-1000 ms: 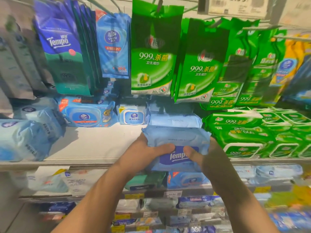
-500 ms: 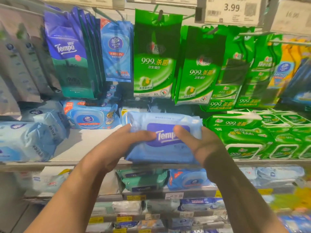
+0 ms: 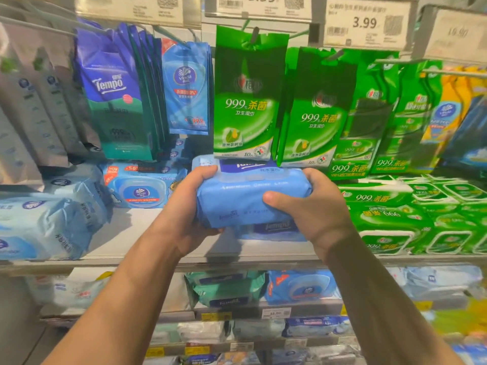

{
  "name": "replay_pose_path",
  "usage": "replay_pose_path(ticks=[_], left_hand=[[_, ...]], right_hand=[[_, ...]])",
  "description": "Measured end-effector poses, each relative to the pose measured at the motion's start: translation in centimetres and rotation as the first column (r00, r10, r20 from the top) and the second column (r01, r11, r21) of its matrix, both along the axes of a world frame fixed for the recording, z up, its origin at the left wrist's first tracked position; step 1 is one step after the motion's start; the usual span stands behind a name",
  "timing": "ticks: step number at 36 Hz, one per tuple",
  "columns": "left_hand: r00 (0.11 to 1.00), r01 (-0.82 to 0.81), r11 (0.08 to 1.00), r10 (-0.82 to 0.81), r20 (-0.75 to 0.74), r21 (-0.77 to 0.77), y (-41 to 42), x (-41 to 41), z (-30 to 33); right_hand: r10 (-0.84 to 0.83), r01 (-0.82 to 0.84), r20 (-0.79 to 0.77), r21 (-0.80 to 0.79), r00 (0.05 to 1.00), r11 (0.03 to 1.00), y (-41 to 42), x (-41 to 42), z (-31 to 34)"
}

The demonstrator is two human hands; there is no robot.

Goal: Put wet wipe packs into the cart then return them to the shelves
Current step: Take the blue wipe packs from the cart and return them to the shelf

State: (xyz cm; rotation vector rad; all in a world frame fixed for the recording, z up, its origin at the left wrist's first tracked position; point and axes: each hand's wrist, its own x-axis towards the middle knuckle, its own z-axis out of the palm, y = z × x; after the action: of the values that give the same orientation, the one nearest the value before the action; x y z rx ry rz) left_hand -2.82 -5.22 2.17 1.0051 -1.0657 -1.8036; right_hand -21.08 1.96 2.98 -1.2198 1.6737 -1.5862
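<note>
We're looking at a pale shelf (image 3: pixel 147 233) with light blue wipe packs (image 3: pixel 50 219) piled at its left, a Vinda lidded pack (image 3: pixel 142 188) further back, green 999 packs (image 3: pixel 411 217) stacked right, and probably a Tempo pack (image 3: pixel 274 230) lying mid-shelf.

I see both hands, left hand (image 3: pixel 184 206) and right hand (image 3: pixel 313 217), gripping a blue wipe pack (image 3: pixel 247 196) above the shelf (image 3: pixel 147 233).
</note>
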Motion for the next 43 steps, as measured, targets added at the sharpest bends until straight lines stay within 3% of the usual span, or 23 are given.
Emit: replay_pose_path(ticks=[12,14,17,19,25,32,38,43], left_hand=[[0.998,-0.035,0.984,0.025,-0.062,-0.174,-3.3,-5.1,-1.3],[0.999,-0.046,0.98,0.041,-0.035,-0.194,-3.5,-5.2,-2.7],[0.995,-0.017,0.967,0.041,0.091,-0.256,-3.9,-5.0,-4.4],[0.982,-0.026,0.952,0.082,0.17,-0.306,-4.1,-5.1,-4.8],[0.98,-0.042,0.969,0.088,0.179,-0.242,-5.2,-6.6,-4.7],[0.979,-0.032,0.984,0.066,0.192,-0.176,-5.9,-7.5,-5.3],[0.996,0.014,0.984,0.001,0.084,-0.178,-5.4,-7.0,-6.3],[0.999,-0.018,0.993,0.015,-0.029,-0.117,-5.4,-8.0,-7.1]], right_hand=[[-0.244,0.25,0.093,-0.058,0.965,0.966,-2.8,-2.2,-2.7],[-0.268,0.268,0.006,-0.021,0.963,0.963,-2.8,-2.4,-2.9],[-0.283,0.317,-0.316,0.061,0.905,0.946,-2.5,-2.9,-3.5],[-0.272,0.327,-0.439,0.055,0.857,0.943,-2.3,-3.0,-4.1],[-0.35,0.373,-0.454,-0.041,0.819,0.927,-1.9,-2.6,-5.1],[-0.492,0.449,-0.599,-0.235,0.631,0.862,-0.9,-2.1,-6.0],[-0.433,0.417,-0.4,-0.132,0.808,0.899,-0.1,-2.2,-7.4],[-0.351,0.35,-0.278,-0.054,0.894,0.935,-1.7,-2.5,-9.7]])
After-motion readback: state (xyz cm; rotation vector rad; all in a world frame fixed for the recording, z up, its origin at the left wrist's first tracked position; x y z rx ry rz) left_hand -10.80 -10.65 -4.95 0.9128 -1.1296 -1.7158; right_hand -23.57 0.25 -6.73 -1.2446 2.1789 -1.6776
